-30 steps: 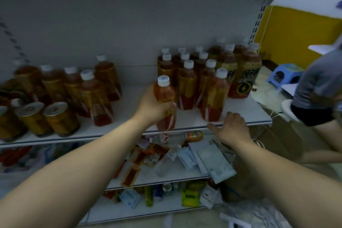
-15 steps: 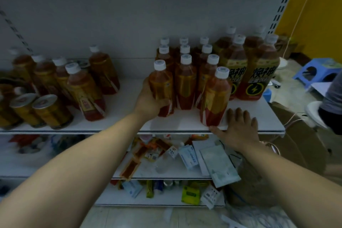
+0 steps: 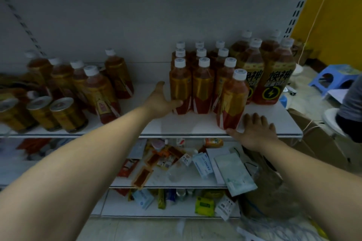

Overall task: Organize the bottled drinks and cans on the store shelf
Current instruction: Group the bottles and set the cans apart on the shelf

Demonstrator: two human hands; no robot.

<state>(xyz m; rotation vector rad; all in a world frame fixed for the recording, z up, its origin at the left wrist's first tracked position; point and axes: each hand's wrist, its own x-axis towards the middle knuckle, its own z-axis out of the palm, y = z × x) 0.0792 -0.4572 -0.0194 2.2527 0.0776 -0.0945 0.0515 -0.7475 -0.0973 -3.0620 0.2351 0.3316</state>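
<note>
My left hand (image 3: pixel 161 100) holds a small tea bottle (image 3: pixel 180 84) with a white cap low on its body. My thumb lies across the bottle's front and my fingers reach along its left side. The bottle stands upright on the white shelf (image 3: pixel 188 125), at the front left of a block of matching bottles (image 3: pixel 203 82). One more small bottle (image 3: pixel 232 101) stands alone in front of that block. My right hand (image 3: pixel 253 131) lies flat on the shelf just right of the lone bottle, holding nothing.
Large energy drink bottles (image 3: pixel 274 76) fill the shelf's right end. Loose tea bottles (image 3: pixel 98 92) and gold cans (image 3: pixel 66 113) crowd the left end. Snack packets (image 3: pixel 176 162) litter the lower shelves. Another person's arm (image 3: pixel 350 111) and a blue stool (image 3: pixel 333 78) are on the right.
My left hand has carried the bottle from the shelf's front edge back into the block's front row and set it down. My right hand has flattened onto the shelf.
</note>
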